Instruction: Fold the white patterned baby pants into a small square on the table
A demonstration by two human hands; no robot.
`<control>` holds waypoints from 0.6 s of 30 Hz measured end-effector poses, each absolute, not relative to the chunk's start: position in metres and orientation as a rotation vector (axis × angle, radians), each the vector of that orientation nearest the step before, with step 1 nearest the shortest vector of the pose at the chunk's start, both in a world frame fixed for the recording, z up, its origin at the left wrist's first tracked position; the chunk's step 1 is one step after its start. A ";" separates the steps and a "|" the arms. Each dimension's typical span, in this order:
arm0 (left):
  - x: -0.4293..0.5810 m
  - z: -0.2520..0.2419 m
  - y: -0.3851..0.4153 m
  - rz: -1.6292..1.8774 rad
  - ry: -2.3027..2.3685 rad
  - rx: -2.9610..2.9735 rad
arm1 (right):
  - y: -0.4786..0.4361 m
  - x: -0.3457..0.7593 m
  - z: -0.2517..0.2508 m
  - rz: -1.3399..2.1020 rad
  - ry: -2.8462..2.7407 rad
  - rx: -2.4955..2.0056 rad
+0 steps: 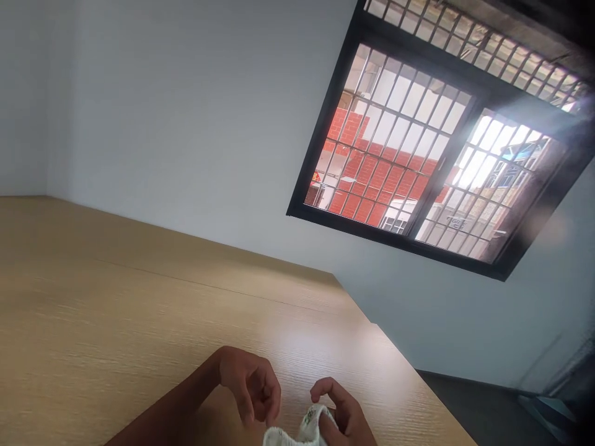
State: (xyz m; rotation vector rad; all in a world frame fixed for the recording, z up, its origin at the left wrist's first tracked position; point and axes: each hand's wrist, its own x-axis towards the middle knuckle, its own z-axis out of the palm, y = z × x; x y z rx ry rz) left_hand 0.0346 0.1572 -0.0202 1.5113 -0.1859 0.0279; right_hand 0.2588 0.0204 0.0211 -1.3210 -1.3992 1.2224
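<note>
- Two hands over the table (139,334): my right hand (348,414) grasps a white patterned cloth (312,427) at the near edge of view.
- My left hand (251,375) is loosely curled, thumb and fingers apart, just left of the cloth; can't tell if it touches.
- Risk, my guess: cloth slips if the right fingers loosen, or leaves my feed if pulled nearer.
- Containers: I spot none; contents n/a.

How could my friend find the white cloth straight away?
From the light brown wood-grain table, look to the picture's bottom edge. There, the bare right hand grips a soft white cloth; unlike the plain table, it has green marks.
</note>
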 end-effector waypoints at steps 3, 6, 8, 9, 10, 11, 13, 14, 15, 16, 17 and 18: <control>0.034 -0.023 0.157 0.134 -0.095 1.565 | 0.030 0.259 0.022 1.258 -1.302 -1.320; 0.045 -0.035 0.158 0.167 -0.051 1.643 | 0.035 0.258 0.014 1.214 -1.186 -1.344; 0.051 -0.041 0.158 0.121 0.003 1.673 | 0.036 0.259 0.010 1.152 -1.175 -1.381; 0.052 -0.042 0.157 0.093 0.038 1.663 | 0.035 0.260 0.009 1.124 -1.189 -1.409; 0.051 -0.042 0.157 0.080 0.073 1.635 | 0.034 0.261 0.009 1.104 -1.208 -1.438; 0.049 -0.040 0.156 0.081 0.099 1.597 | 0.033 0.263 0.011 1.088 -1.228 -1.461; 0.043 -0.032 0.154 0.101 0.116 1.525 | 0.029 0.267 0.020 1.036 -1.289 -1.461; 0.039 -0.028 0.152 0.109 0.116 1.503 | 0.027 0.269 0.025 0.999 -1.348 -1.427; 0.035 -0.023 0.151 0.112 0.119 1.490 | 0.025 0.271 0.031 0.961 -1.436 -1.371; 0.031 -0.018 0.149 0.114 0.123 1.481 | 0.022 0.273 0.037 0.927 -1.545 -1.311; 0.028 -0.014 0.147 0.122 0.125 1.468 | 0.019 0.275 0.043 0.901 -1.659 -1.258; 0.025 -0.011 0.146 0.137 0.123 1.451 | 0.016 0.278 0.047 0.890 -1.757 -1.222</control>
